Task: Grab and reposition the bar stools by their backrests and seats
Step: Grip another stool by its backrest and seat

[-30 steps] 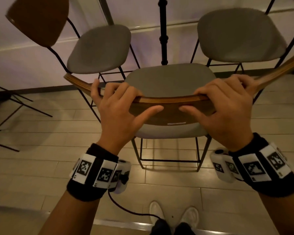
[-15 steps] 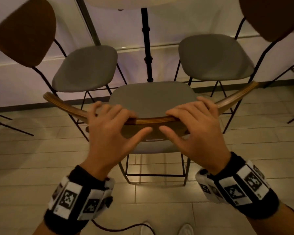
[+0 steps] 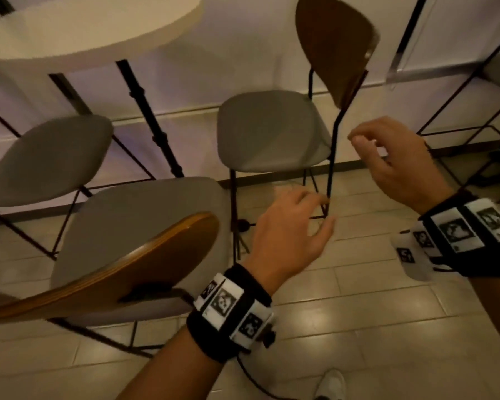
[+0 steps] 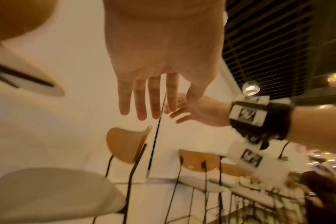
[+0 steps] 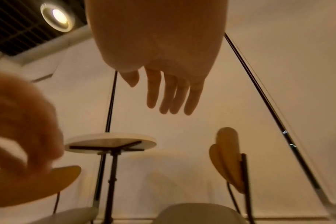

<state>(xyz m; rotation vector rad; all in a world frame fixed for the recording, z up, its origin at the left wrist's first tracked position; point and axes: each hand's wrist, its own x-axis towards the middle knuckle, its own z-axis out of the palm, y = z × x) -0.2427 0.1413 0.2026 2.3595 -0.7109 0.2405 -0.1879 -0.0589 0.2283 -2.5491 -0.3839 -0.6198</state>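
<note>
Nearby, curved plywood backrest [image 3: 133, 264], padded seat [image 3: 145, 215]

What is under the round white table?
Under the table stands its black pole, and a grey stool seat is partly tucked below. In the right wrist view, black crossbars show beneath the top. The pole's foot is hidden behind the nearest stool.

A café or bar seating area. Tall stools [image 3: 272, 131] with wooden backrests ring a round high table [image 3: 93, 27]. Recessed ceiling lamp [image 5: 58, 16], pale tiled floor [image 3: 373, 327]
</note>
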